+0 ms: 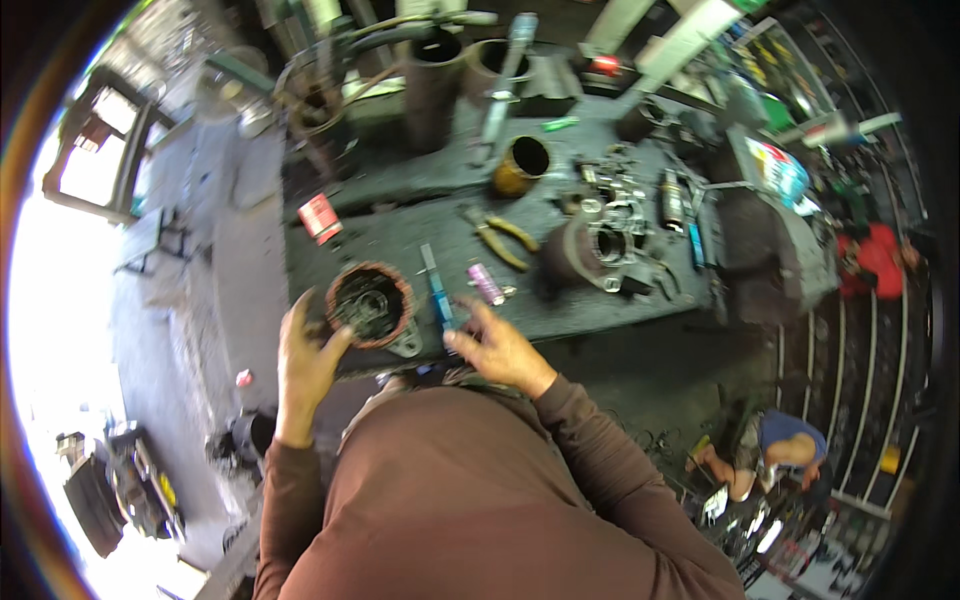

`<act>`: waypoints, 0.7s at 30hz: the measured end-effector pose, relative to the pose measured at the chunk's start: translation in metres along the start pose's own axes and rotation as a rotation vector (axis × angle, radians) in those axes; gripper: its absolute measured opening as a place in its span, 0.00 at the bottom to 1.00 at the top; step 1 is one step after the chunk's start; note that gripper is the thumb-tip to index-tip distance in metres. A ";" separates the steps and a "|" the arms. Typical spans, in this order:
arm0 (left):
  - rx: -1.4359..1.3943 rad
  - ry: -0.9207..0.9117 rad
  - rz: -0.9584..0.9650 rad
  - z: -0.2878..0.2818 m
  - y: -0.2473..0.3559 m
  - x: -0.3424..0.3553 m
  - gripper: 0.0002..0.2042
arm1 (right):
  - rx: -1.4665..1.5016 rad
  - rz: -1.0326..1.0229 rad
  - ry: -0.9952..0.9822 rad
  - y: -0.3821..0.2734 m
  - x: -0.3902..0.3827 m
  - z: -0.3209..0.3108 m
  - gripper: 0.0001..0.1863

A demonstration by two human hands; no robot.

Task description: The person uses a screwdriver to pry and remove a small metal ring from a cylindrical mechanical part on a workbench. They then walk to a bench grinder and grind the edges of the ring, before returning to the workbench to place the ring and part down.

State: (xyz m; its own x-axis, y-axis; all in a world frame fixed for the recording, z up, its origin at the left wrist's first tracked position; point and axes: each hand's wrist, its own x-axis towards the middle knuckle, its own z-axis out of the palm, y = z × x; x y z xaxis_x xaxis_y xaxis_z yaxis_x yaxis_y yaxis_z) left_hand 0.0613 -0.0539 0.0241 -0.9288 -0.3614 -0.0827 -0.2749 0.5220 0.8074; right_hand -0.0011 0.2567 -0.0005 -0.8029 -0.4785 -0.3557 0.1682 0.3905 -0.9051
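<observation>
Stator housing (370, 304), a round rusty-rimmed shell with dark windings inside, sits on the near edge of the grimy tabletop (400, 235), left of centre in the frame. The left hand (305, 355) comes up from the lower edge, fingers (335, 345) spread and curled against the housing's left rim, thumb touching its lower edge. The right hand (497, 347) lies just right of it, fingers half open, fingertips on or just above one blue-handled screwdriver (437, 290) (whether they grip it I cannot tell). Both forearms wear brown sleeves, elbows bent outward. One pair of yellow-handled pliers (502, 240) lies further up, and one small pink cylinder (486, 283) sits just beyond the right fingertips.
</observation>
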 end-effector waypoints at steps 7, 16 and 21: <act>-0.378 -0.020 -0.062 0.032 -0.027 -0.030 0.37 | -0.588 0.163 0.341 0.072 -0.107 -0.143 0.26; -0.110 0.117 -0.078 0.054 -0.025 -0.009 0.27 | -1.135 0.149 0.752 0.156 -0.088 -0.306 0.22; 0.200 0.268 -0.044 0.060 -0.010 -0.018 0.24 | -1.098 0.108 0.664 0.173 -0.078 -0.324 0.22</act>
State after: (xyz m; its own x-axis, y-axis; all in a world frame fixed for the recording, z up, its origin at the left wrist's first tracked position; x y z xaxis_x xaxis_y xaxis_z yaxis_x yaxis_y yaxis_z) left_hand 0.0661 -0.0057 -0.0173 -0.8238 -0.5634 0.0633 -0.3814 0.6333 0.6734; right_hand -0.0951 0.6166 -0.0543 -0.9974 -0.0469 0.0553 -0.0524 0.9934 -0.1017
